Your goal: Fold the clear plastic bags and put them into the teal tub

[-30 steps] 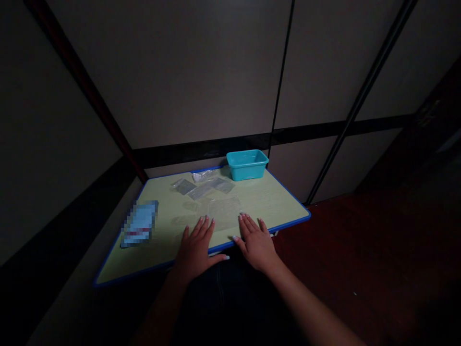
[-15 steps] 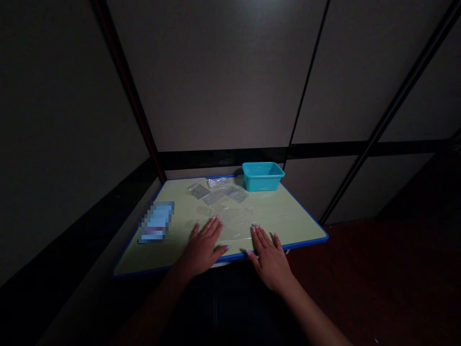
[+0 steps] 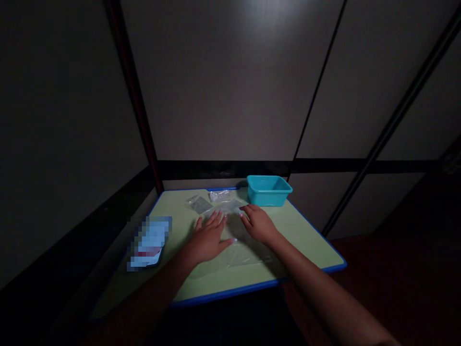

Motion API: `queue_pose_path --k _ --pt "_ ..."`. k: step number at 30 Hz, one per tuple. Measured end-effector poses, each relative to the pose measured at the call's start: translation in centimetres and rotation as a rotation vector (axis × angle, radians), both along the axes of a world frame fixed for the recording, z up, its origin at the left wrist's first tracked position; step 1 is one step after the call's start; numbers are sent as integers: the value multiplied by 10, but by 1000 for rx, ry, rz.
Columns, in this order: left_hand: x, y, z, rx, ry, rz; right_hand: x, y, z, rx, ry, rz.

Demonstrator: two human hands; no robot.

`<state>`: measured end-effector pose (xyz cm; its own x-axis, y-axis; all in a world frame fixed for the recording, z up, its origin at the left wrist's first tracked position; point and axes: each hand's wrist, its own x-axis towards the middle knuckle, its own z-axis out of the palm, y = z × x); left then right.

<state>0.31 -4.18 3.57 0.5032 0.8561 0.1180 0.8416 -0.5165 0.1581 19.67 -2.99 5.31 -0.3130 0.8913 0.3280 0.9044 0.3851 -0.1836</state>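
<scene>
Clear plastic bags lie on a pale yellow-green table [image 3: 306, 245] with a blue edge. My left hand [image 3: 211, 240] is spread, its fingertips at the near side of the flat bags [image 3: 226, 206] in the middle. To its right, my right hand [image 3: 257, 223] reaches over the table with fingers slightly bent and apart, its fingertips by the right end of those bags. Beneath and in front of my right wrist lies a larger clear bag [image 3: 245, 254], partly hidden by the arm. Nothing shows gripped in either hand.
A turquoise basin [image 3: 268, 197] stands at the back right of the table. A crumpled clear bag [image 3: 219, 195] and a small flat bag [image 3: 200, 204] lie at the back left. A phone with a blurred screen [image 3: 151, 240] is at the left edge. Panelled walls rise behind.
My right hand has lifted from the near edge and moved forward to the bags farther back. My left hand has shifted slightly forward on the table. The large bag now lies nearer the front edge. The view has shifted.
</scene>
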Motion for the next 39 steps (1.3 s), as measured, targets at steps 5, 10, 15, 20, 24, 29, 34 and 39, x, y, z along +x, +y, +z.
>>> queue_pose_path --k 5,10,15,20,24,29,34,39 --pt "-17 57 -5 149 -170 237 -11 55 -25 -92 115 -18" --pt "-22 65 -24 218 -263 294 -8 64 -54 -173 221 44" --pt "-13 60 -31 208 -167 374 -14 53 -54 -137 180 37" --pt "-10 63 -36 218 -123 426 -14 47 -49 -192 185 131" --pt "-14 67 -42 196 -136 422 -13 46 -48 -223 212 184" --pt "-19 72 -48 166 -173 385 -12 49 -52 -344 465 291" --pt "-22 76 -47 125 -226 373 -12 52 -57 -432 687 396" --pt "-23 79 -45 116 -276 351 -12 53 -56 -418 668 396"
